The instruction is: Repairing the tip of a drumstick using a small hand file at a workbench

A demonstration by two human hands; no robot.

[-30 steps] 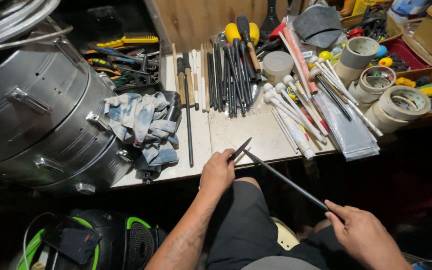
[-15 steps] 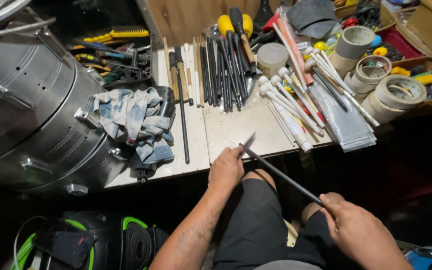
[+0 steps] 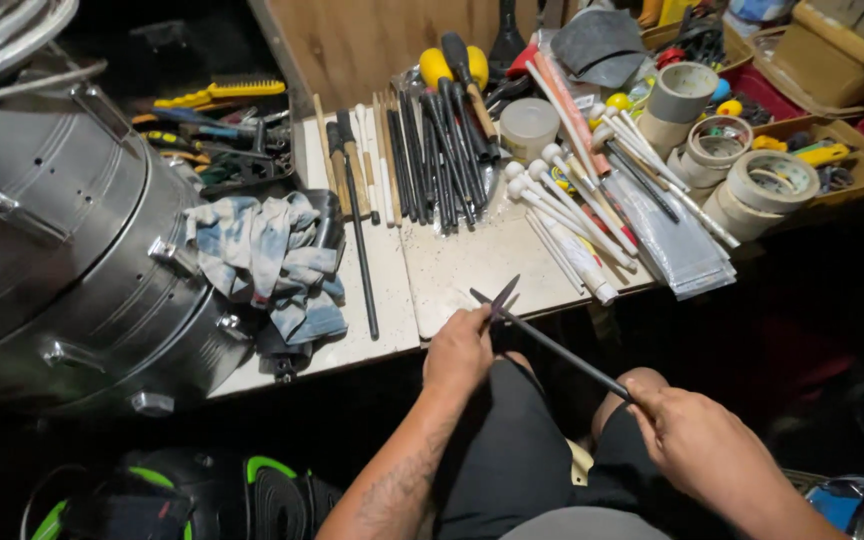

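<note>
Low in the middle of the frame, the left hand (image 3: 459, 350) was closed around a small dark pointed piece (image 3: 504, 296) that stuck up past its knuckles, and it also met the upper end of a long thin dark rod (image 3: 552, 345). The rod ran diagonally down toward the lower right, where the right hand (image 3: 697, 445) gripped its other end with fingers curled shut. Both hands hovered above the person's lap, just in front of the near edge of the pale tabletop (image 3: 472, 265).

On the tabletop, across the upper middle, lay a row of dark rods and wooden sticks (image 3: 422, 160), with white-tipped mallets (image 3: 562, 190) to their right. Rolls of tape (image 3: 752, 185) sat at the upper right. A crumpled blue-and-white rag (image 3: 267, 255) lay left of centre, beside a large shiny metal drum (image 3: 62, 260) filling the left side of the frame.
</note>
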